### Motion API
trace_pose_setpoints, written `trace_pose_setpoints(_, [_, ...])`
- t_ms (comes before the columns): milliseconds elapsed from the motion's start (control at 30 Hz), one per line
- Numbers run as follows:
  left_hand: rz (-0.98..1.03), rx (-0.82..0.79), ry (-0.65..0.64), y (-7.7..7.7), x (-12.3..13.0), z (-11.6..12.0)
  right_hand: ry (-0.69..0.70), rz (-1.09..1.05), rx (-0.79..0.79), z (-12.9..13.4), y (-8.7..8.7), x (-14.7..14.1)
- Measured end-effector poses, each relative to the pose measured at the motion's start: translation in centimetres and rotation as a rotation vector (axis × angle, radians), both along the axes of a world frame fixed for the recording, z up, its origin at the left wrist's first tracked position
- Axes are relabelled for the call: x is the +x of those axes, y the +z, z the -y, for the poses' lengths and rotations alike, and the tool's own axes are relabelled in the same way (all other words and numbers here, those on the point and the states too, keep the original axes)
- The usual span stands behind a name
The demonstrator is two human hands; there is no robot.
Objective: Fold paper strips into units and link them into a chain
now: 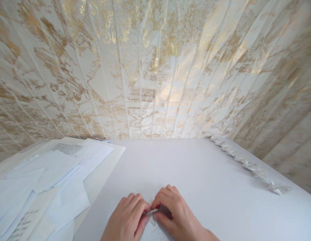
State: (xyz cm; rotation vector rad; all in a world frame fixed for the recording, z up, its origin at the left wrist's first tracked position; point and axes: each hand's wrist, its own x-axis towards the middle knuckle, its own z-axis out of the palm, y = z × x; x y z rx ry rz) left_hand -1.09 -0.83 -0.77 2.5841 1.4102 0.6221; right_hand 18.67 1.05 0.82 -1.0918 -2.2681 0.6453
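At six o'clock on the worktop (165, 164), the left hand (130, 214) and right hand (175, 212) pinch a small folded paper (152, 212) between thumbs and fingers. Pressing evenly, edges aligned, should keep creases crisp; loose papers (72, 197) lie apart at eight o'clock.

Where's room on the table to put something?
The smooth white tabletop is free beyond the left hand and right hand, between loose white paper sheets and a row of small, folded, whitish shapes; also right of the right hand. Crowded: the left side and far right edge.
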Motion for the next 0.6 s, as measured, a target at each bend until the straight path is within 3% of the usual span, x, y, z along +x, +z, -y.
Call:
trace_pose_setpoints(200, [0.026, -0.019, -0.030, 0.53, 0.29, 0.03, -0.037, -0.030, 0.023, 0.29, -0.29, -0.13])
trace_pose_setpoints(400, [0.295, -0.147, 0.013, 0.51, -0.44, -0.61, -0.119, -0.214, -0.160, 0.10, 0.23, 0.17])
trace_pose_setpoints(600, [0.300, -0.128, -0.034, 0.57, -0.37, -0.41, 0.001, -0.102, 0.083, 0.43, 0.37, 0.10])
